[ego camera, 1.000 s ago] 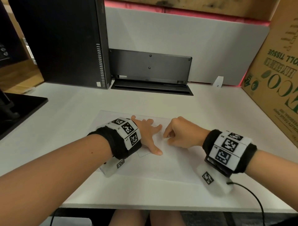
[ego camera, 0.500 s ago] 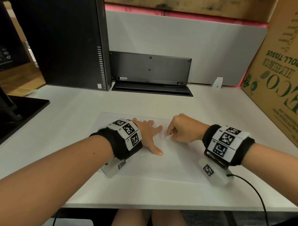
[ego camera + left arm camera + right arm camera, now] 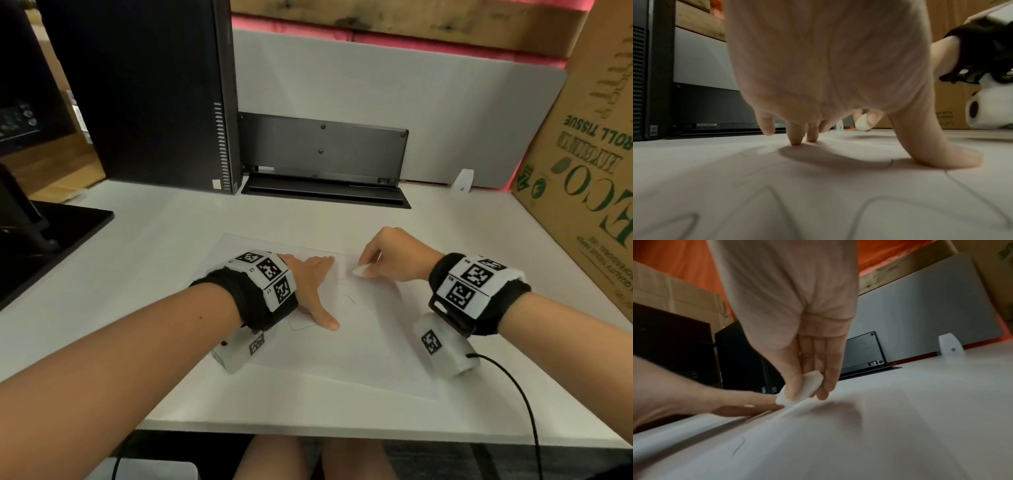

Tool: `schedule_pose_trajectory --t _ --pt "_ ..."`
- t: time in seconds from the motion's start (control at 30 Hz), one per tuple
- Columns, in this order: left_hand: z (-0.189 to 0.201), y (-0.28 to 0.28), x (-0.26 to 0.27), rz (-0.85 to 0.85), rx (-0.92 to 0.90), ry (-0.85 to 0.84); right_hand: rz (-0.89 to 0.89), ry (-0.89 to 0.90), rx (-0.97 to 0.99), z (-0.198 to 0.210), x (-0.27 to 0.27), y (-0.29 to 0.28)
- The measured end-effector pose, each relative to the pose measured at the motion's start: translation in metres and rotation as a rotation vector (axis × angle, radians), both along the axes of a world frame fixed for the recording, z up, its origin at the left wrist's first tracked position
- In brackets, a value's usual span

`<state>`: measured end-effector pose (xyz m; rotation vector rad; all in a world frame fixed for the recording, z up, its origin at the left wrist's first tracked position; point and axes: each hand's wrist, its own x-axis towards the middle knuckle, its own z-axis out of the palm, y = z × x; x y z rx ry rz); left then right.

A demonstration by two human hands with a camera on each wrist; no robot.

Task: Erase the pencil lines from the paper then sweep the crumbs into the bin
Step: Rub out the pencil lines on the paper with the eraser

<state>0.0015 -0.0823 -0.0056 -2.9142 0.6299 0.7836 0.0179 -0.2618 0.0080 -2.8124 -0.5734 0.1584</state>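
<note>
- The paper point(image 3: 342, 342) lies flat on the white bench point(image 3: 137, 246), under both hands.
- The left hand point(image 3: 308, 284) presses the sheet with fingers spread and straight; fingertips and thumb touch it, the palm arched above.
- The right hand point(image 3: 394, 260) pinches a small white eraser point(image 3: 361, 271) between thumb and fingers, its lower end at the paper just right of the left fingertips (contact is blurred in the right wrist view).
- Pencil lines point(image 3: 349, 296) show between the two hands, and more run beside the left thumb.
- Beyond the hands stand a black computer tower point(image 3: 144, 89) and a cardboard box point(image 3: 589, 154) to the right.
</note>
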Motion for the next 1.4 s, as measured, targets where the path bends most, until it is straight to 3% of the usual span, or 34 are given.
schedule_pose_trajectory --t 0.2,0.3,0.5,0.73,0.9,1.1,1.4 --pt "0.0 0.013 0.009 -0.039 -0.045 0.066 0.066 0.038 -0.08 -0.011 -0.005 0.013" --pt "-0.004 0.012 0.01 -0.006 -0.089 0.021 0.091 0.048 -0.081 -0.013 -0.012 0.011" --pt "-0.006 0.007 0.009 -0.008 -0.059 -0.03 0.132 0.005 -0.068 -0.009 -0.004 0.026" --pt "-0.003 0.005 0.009 -0.003 -0.01 0.011 0.281 0.082 -0.095 -0.005 -0.02 0.019" --pt "-0.003 0.004 0.007 0.002 -0.011 0.014 0.24 0.024 -0.074 0.0 -0.002 0.033" --pt "-0.003 0.004 0.009 -0.012 0.047 0.004 0.307 0.101 -0.108 -0.005 -0.022 0.02" --pt "-0.007 0.005 0.012 -0.014 0.048 -0.008 0.283 0.06 -0.117 -0.004 -0.012 0.024"
